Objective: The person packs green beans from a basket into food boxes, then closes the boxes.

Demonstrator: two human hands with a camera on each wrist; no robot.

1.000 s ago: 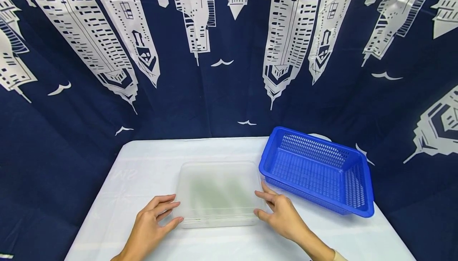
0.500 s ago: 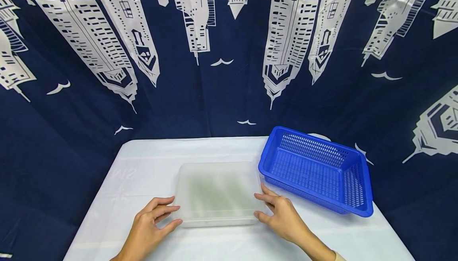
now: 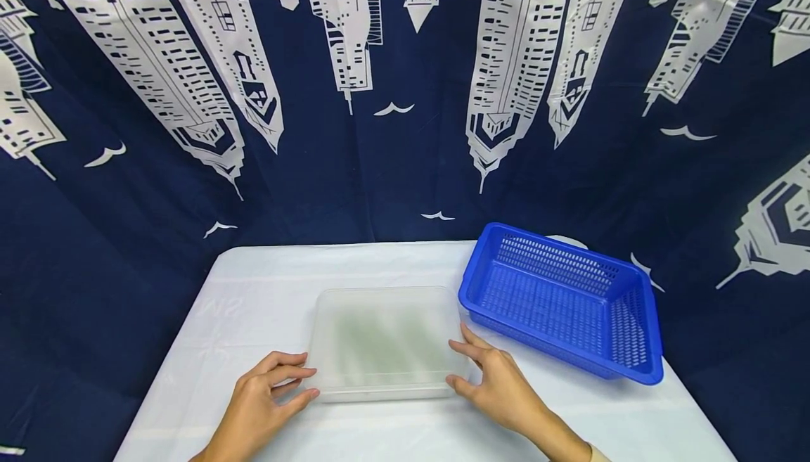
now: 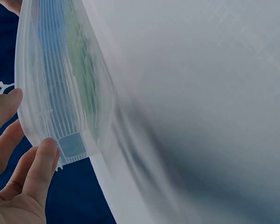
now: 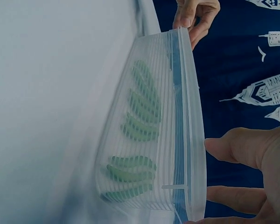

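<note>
A translucent plastic box (image 3: pixel 386 342) with its lid on stands mid-table in the head view. Through its ribbed wall in the right wrist view, several curved green pieces (image 5: pixel 144 105) show; their kind is unclear. My left hand (image 3: pixel 262 392) is at the box's left side, thumb near the front corner and fingertips at the lid's edge. At the opposite side, my right hand (image 3: pixel 500 385) touches the lid's edge with thumb and fingertips. Both hands have loosely bent, spread fingers. In the left wrist view, the fingertips lie against the box wall (image 4: pixel 56 70).
Close behind my right hand, a blue perforated basket (image 3: pixel 544 300) sits at the table's back right. A white cloth covers the table (image 3: pixel 266 279). Beyond it hangs a navy cloth (image 3: pixel 392 174) printed with white buildings and birds.
My left hand has shifted slightly toward the near edge and outward. The right hand stays almost in place, and the basket does not move.
</note>
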